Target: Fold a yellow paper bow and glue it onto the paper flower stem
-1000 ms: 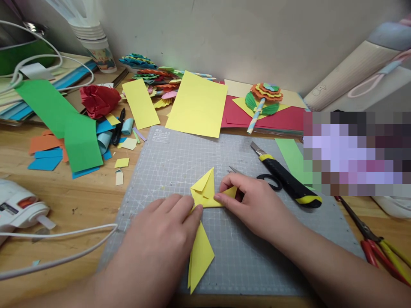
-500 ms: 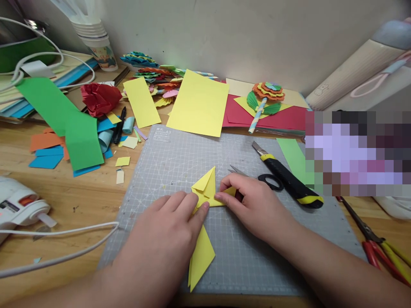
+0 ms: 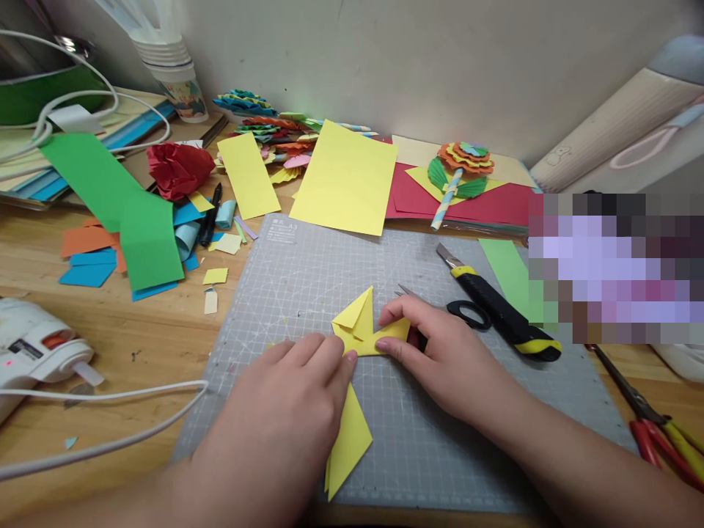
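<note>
A folded yellow paper (image 3: 359, 317) lies on the grey cutting mat (image 3: 297, 279), with a pointed flap at the top and another to the right. My left hand (image 3: 291, 411) presses on its lower left with the fingers closed and covers that part. At the right flap, the thumb and forefinger of my right hand (image 3: 429, 341) pinch the paper. Another stretch of folded yellow paper (image 3: 352, 444) sticks out below my left hand; whether it joins the upper piece is hidden. Small scissors (image 3: 467, 314) lie partly behind my right hand, beside a black-and-yellow utility knife (image 3: 500, 308).
A yellow sheet (image 3: 345, 180) and a paper flower (image 3: 462, 172) lie along the back. Green paper (image 3: 148, 242), a red crumpled paper (image 3: 179, 170) and scraps cover the left side. A glue gun (image 3: 44, 352) and white cable (image 3: 137, 444) are near left; red-and-yellow-handled scissors (image 3: 654, 433) lie right.
The whole view has shifted slightly, so things appear a little further right. My right thumb and forefinger sit slightly further along the right flap, showing more of it. My left hand stays pressed down.
</note>
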{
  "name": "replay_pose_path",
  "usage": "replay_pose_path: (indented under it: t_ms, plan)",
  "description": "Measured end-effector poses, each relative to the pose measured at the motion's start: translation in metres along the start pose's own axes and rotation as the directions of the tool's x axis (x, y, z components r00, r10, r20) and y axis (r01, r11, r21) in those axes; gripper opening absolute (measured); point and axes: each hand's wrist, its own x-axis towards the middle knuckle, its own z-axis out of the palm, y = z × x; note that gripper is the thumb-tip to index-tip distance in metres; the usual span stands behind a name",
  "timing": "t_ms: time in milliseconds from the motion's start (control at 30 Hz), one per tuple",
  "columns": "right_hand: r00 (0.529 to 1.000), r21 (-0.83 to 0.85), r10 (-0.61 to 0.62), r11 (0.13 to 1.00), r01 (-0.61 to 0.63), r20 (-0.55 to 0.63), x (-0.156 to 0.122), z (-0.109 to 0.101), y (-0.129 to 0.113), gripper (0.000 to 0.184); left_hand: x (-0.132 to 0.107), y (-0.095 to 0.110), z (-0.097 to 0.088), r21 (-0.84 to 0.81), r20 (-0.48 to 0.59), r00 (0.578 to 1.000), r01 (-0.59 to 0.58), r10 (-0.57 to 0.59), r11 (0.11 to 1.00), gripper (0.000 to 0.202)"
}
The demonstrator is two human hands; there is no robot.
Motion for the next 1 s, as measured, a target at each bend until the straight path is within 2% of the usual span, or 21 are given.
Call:
replay_pose_path:
  t_ms: [200,400,567,1000]
  plan:
    - [1.0,-0.012,-0.024,1.0,0.024,0.008,0.001,-0.001,0.0,0.007,-0.004,0.001,-0.001,0.008,-0.013,1.0,-0.018,0.018,1.0,0.042]
    - [0.999,-0.009,-0.035,0.999,0.035,0.01,0.003,-0.002,-0.001,0.006,-0.001,0.002,-0.001,0.061,-0.024,0.998,-0.062,0.064,0.996,0.034]
    - [0.999,-0.009,-0.044,0.999,0.044,-0.003,0.003,-0.001,0.0,0.006,0.0,0.003,-0.001,0.112,-0.044,0.998,-0.042,0.047,0.993,0.038]
    - [0.994,-0.134,-0.109,0.985,0.106,-0.012,0.003,0.001,-0.004,0.008,0.01,-0.003,-0.005,-0.003,0.065,0.997,-0.028,0.028,1.0,0.022]
